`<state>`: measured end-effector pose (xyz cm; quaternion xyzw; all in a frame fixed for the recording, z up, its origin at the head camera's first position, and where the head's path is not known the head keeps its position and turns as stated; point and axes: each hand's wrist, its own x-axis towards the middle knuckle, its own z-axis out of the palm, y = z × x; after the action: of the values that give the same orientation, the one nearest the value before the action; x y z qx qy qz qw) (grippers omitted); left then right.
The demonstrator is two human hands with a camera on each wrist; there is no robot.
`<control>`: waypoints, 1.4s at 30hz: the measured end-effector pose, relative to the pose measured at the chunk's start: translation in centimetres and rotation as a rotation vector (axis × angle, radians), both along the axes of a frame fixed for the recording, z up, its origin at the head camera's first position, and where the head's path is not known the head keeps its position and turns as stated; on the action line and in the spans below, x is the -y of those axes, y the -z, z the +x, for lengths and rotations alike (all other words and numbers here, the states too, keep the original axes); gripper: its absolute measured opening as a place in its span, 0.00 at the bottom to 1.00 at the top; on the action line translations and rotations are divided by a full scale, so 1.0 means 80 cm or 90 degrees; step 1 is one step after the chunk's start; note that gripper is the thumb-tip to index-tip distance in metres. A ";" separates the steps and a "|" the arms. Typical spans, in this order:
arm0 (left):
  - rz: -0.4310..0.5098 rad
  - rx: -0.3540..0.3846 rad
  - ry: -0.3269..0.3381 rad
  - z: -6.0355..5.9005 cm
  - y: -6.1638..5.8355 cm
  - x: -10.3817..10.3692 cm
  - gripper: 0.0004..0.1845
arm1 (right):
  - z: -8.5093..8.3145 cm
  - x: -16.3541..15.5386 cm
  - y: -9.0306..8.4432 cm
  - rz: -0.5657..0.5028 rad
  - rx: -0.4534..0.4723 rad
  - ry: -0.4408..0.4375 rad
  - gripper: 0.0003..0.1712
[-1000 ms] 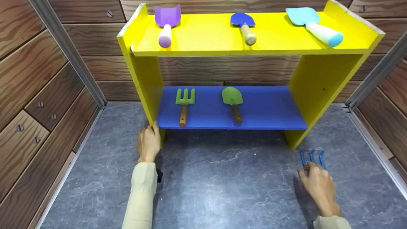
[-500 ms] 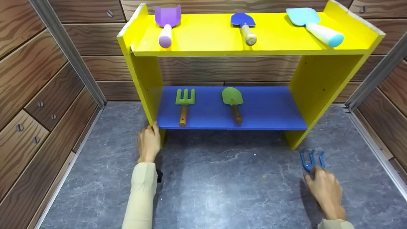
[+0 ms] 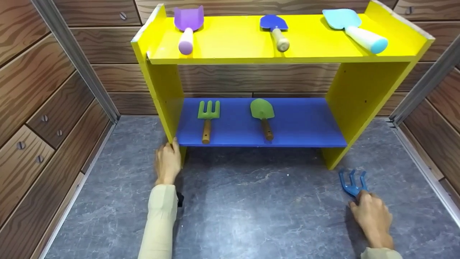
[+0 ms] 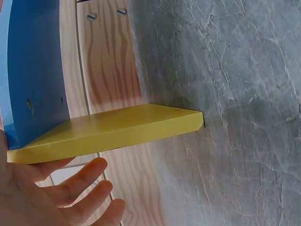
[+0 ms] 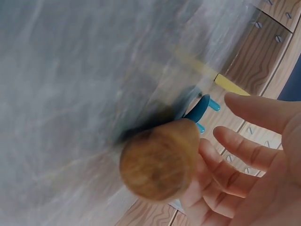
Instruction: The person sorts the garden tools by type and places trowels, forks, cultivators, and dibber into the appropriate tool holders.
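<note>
A blue hand rake [image 3: 353,181] lies on the grey floor, right of the yellow shelf unit [image 3: 165,90]. My right hand [image 3: 373,217] covers its wooden handle [image 5: 160,165], which sits in the loosely curled fingers [image 5: 244,155]; the blue tines [image 5: 202,110] point away toward the shelf's right leg. My left hand [image 3: 168,162] rests with straight fingers [image 4: 80,181] against the lower front corner of the shelf's left side panel [image 4: 117,129], holding nothing.
On the blue lower board [image 3: 305,126] lie a green rake [image 3: 207,118] and a green trowel [image 3: 263,115]. The yellow top carries a purple scoop [image 3: 187,27], a blue trowel [image 3: 276,30] and a light-blue trowel [image 3: 355,28]. Wood-panel walls close in on three sides.
My right hand has drawn back toward me and a little right, and the blue rake came with it, turning slightly. The left hand has stayed put.
</note>
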<state>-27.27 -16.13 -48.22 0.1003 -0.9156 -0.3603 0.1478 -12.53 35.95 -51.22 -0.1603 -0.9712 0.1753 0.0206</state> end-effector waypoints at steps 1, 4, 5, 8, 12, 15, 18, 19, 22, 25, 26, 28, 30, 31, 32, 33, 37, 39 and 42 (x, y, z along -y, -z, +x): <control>0.000 0.001 0.000 0.000 0.000 0.000 0.29 | 0.000 -0.001 0.000 0.002 0.011 0.002 0.16; 0.001 0.003 0.001 0.000 0.000 0.000 0.29 | 0.001 -0.007 0.003 -0.003 0.047 0.004 0.20; 0.002 0.003 0.001 0.001 0.000 0.000 0.29 | 0.001 -0.009 0.004 -0.007 0.056 0.004 0.20; 0.003 0.003 0.003 0.001 0.000 0.000 0.29 | 0.002 -0.014 0.006 -0.022 0.088 -0.001 0.21; 0.000 0.001 0.003 0.001 0.000 -0.001 0.29 | 0.001 -0.017 0.006 -0.042 0.123 -0.003 0.21; -0.005 -0.001 0.000 0.002 0.000 -0.001 0.29 | 0.001 -0.018 0.006 -0.057 0.133 0.003 0.18; -0.009 -0.008 0.000 0.002 -0.001 -0.002 0.29 | 0.001 -0.017 0.006 -0.059 0.115 0.008 0.15; -0.009 -0.011 0.001 0.001 -0.001 -0.002 0.29 | 0.001 -0.017 0.006 -0.058 0.106 0.008 0.14; -0.007 -0.017 0.001 0.001 0.000 -0.002 0.28 | 0.002 -0.016 0.006 -0.052 0.086 0.003 0.16; -0.008 -0.018 0.003 0.001 0.001 -0.002 0.28 | 0.003 -0.017 0.005 -0.058 0.091 0.006 0.22; -0.008 -0.017 0.004 0.001 0.001 -0.001 0.28 | 0.004 -0.017 0.005 -0.063 0.088 0.013 0.23; -0.008 -0.016 0.006 0.001 0.001 -0.001 0.28 | 0.005 -0.017 0.003 -0.071 0.080 0.025 0.22; -0.008 -0.014 0.007 0.001 0.001 0.000 0.28 | 0.006 -0.017 0.001 -0.080 0.067 0.037 0.18; -0.007 -0.012 0.005 0.001 0.001 0.000 0.29 | 0.007 -0.017 0.000 -0.083 0.057 0.041 0.16; -0.007 -0.010 0.003 0.001 0.001 0.000 0.29 | 0.007 -0.017 -0.001 -0.083 0.048 0.043 0.15; -0.006 -0.009 0.001 0.001 0.001 0.001 0.29 | 0.008 -0.016 -0.002 -0.081 0.038 0.045 0.15; -0.002 -0.004 -0.002 0.002 -0.001 0.000 0.30 | 0.011 -0.011 -0.003 -0.068 -0.025 0.050 0.14; -0.001 -0.002 0.000 0.002 -0.001 -0.001 0.30 | 0.013 -0.009 -0.002 -0.061 -0.048 0.049 0.14; -0.004 0.001 -0.002 0.002 -0.001 0.000 0.30 | 0.012 -0.006 -0.002 -0.063 -0.054 0.047 0.14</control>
<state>-27.12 -16.10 -48.12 0.1018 -0.9167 -0.3569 0.1483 -11.57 36.43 -51.04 -0.1895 -0.9529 0.2289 0.0600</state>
